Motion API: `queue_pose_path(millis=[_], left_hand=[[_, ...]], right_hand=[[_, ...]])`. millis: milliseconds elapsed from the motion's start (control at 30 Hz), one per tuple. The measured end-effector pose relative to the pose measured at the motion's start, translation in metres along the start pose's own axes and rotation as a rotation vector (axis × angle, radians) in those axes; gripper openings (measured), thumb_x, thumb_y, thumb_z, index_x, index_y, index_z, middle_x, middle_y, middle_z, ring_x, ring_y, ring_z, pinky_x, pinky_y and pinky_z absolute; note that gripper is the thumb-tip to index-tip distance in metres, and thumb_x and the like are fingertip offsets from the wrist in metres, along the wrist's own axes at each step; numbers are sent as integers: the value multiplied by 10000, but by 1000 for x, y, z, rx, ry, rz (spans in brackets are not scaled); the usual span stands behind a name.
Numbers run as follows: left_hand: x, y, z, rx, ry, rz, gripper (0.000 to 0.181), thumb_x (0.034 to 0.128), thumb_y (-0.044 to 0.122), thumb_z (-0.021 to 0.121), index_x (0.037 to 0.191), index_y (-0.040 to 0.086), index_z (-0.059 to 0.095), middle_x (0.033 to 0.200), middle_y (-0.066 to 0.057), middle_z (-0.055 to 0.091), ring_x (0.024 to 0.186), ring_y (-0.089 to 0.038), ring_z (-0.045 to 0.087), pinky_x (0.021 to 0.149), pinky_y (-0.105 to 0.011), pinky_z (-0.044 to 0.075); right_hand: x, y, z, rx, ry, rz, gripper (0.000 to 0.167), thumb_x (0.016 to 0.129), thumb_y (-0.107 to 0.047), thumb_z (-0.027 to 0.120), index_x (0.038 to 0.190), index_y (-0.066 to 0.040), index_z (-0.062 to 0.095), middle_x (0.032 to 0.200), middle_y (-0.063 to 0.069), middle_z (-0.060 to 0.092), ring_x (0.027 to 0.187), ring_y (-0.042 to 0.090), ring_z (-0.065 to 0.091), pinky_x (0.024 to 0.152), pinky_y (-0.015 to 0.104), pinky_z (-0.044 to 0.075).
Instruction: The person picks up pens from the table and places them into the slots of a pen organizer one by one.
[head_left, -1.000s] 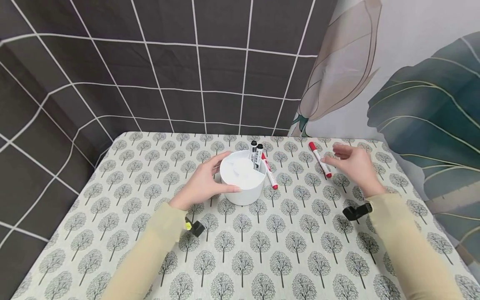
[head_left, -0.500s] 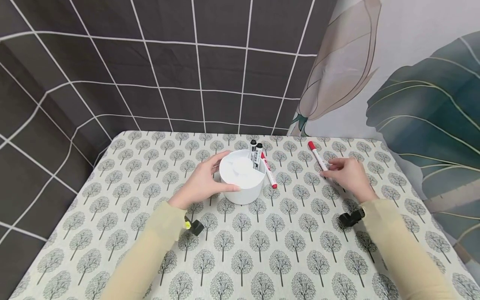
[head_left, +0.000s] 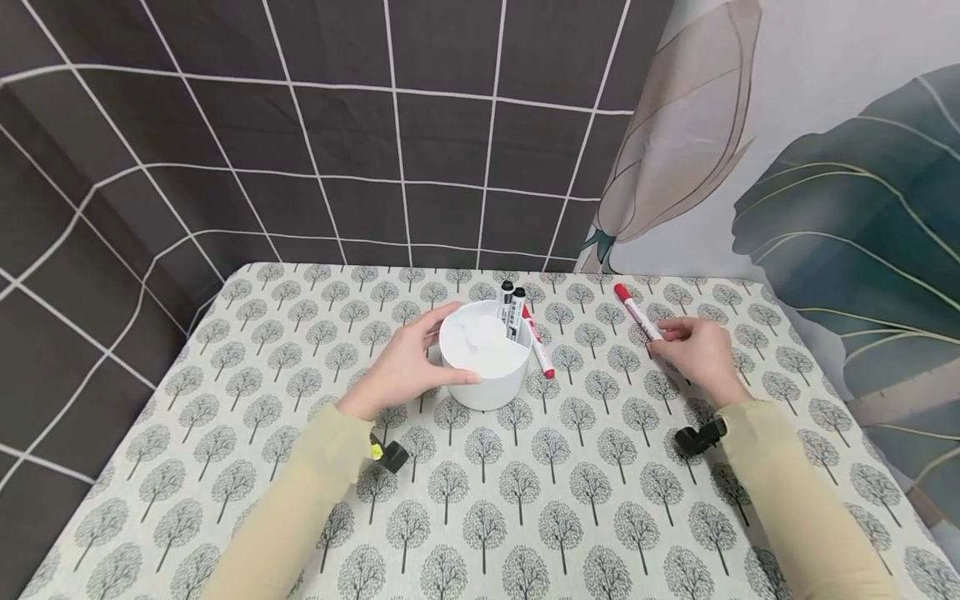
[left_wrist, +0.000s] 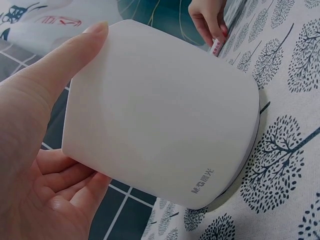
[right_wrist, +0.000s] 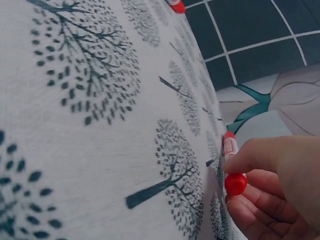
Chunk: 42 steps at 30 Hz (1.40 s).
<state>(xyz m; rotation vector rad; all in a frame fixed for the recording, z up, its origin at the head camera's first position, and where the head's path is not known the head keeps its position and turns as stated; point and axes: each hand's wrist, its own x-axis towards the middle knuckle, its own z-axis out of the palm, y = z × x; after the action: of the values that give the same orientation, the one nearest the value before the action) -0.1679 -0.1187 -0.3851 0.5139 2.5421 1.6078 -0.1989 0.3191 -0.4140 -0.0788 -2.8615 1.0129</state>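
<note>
While the left hand (head_left: 408, 358) grips a white pot (head_left: 487, 393) from the side, its thumb along the near wall and its fingers around the far one, the right hand (head_left: 697, 350) pinches one end of a red marker (head_left: 639, 314) between thumb and fingers. That marker has a white barrel with red at both ends and slants away from the hand, its other end pointing toward the back of the table; whether it touches the cloth along its length, I cannot tell. The pot stands upright on the tablecloth (head_left: 600, 533), left of the right hand and well apart from it. Two black-capped markers (head_left: 516, 315) stand in the pot near its right wall, close together, their caps above the rim. A second red marker (head_left: 539, 348) lies just beside the pot on its right, its upper part partly hidden. From the left wrist, grey lettering (left_wrist: 202, 181) shows on the pot's wall. Printed trees cover the tablecloth, and behind it hang a dark cloth (head_left: 337, 125) with white grid lines and, to the right, a pale curtain (head_left: 810, 50) with large leaves and a flower. Both arms wear light yellow sleeves (head_left: 802, 500).
</note>
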Motion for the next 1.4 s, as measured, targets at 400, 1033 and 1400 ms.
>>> queue_pose_path(millis=[400,1033,1400], left_hand=[[0,-2,0,57,0,1,1188,600,473,980,1574,167,374,1531,-58,464,1331,-271,512,1109,-463,418],[-1,0,-1,89,-7,1,1244,608,467,981,1603,144,309,1613,-44,348,1381,-293,460,1136,-445,382],[0,0,5,87,39,-28,1284,570,478,993,1607,162,304,1596,-66,378,1365,-309,474,1159,-495,338]], right_hand=[[-6,-19,-27,75,82,36,395,888,-179,755,1243,-16,701,1082,158,700,794,52,610,623,152,504],[-26,-88,-66,357,324,-29,332,884,-238,814,1167,-70,769,927,-118,728,830,45,680,719,108,524],[-38,-143,-71,608,323,-193,325,846,-123,848,1149,-31,772,964,33,761,850,167,704,756,187,544]])
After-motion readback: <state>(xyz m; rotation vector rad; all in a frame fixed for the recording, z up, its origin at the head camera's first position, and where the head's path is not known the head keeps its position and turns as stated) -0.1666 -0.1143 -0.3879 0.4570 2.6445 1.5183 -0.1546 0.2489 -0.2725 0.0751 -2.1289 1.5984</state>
